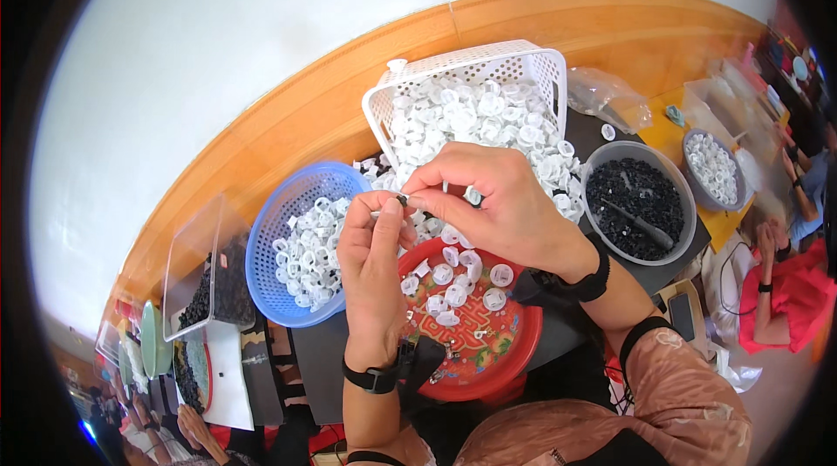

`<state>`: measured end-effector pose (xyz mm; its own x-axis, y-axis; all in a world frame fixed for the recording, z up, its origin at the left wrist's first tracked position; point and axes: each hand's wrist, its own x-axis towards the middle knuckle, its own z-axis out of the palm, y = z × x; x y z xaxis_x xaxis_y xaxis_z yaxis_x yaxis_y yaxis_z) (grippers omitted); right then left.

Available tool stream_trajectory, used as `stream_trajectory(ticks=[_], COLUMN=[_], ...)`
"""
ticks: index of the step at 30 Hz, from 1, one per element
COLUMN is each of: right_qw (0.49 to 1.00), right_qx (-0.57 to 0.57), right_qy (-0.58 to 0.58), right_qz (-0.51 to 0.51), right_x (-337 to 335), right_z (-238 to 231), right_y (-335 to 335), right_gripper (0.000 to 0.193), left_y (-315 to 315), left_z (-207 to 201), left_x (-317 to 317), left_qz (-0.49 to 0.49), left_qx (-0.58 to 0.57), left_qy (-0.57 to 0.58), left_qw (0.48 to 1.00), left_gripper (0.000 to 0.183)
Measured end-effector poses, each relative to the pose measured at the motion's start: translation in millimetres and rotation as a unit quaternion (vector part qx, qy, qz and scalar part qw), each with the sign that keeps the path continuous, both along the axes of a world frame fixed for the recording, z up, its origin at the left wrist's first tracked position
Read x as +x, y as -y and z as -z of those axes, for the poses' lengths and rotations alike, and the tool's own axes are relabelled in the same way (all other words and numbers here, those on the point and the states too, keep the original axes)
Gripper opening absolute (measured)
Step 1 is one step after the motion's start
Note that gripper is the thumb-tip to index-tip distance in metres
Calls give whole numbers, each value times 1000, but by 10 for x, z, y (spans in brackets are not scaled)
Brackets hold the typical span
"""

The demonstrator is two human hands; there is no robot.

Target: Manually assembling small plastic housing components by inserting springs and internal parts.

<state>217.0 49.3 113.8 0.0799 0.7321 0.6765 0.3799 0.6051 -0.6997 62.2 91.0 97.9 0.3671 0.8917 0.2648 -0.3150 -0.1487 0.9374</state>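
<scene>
Close together over the red tray, my left hand (373, 244) and my right hand (493, 200) meet at their fingertips. Between them is a small black part (402, 200), pinched by the left thumb and forefinger. The right thumb and forefinger are pressed together against its right side. A white piece with a dark edge (473, 196) shows in the gap of my right hand; whether it is held or lies behind is unclear. Below, the red patterned tray (532, 335) carries several round white plastic parts (455, 295) and a few tiny metal bits.
A white basket (551, 74) lies tipped behind, spilling white parts. Left are a blue basket (261, 248) of white parts and a clear bin (187, 270) of black pieces. Right, a grey bowl (689, 213) holds black pieces and a dark-handled tool (641, 224). Other people sit at both sides.
</scene>
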Motion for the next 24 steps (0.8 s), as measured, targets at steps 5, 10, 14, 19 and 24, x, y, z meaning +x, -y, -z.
stream_trajectory(ticks=[5, 10, 14, 19, 24], right_qw=[990, 980, 988, 994, 994], right_qx=[100, 107, 87, 57, 47], right_qy=[85, 151, 117, 88, 101], right_qz=[50, 73, 50, 14, 4], right_x=[41, 132, 138, 160, 171], right_z=[13, -3, 18, 41, 22], right_y=[-92, -129, -168, -175, -164], right_gripper=[6, 6, 6, 7, 8], left_y=[-83, -159, -166, -171, -191], left_z=[-72, -24, -1, 18, 40], left_x=[69, 145, 123, 111, 106], left_qz=[24, 37, 43, 53, 64], left_qx=[28, 19, -8, -17, -62], left_qy=[-10, -2, 24, 25, 45], left_qw=[999, 999, 999, 998, 995], left_gripper=[11, 12, 14, 14, 14])
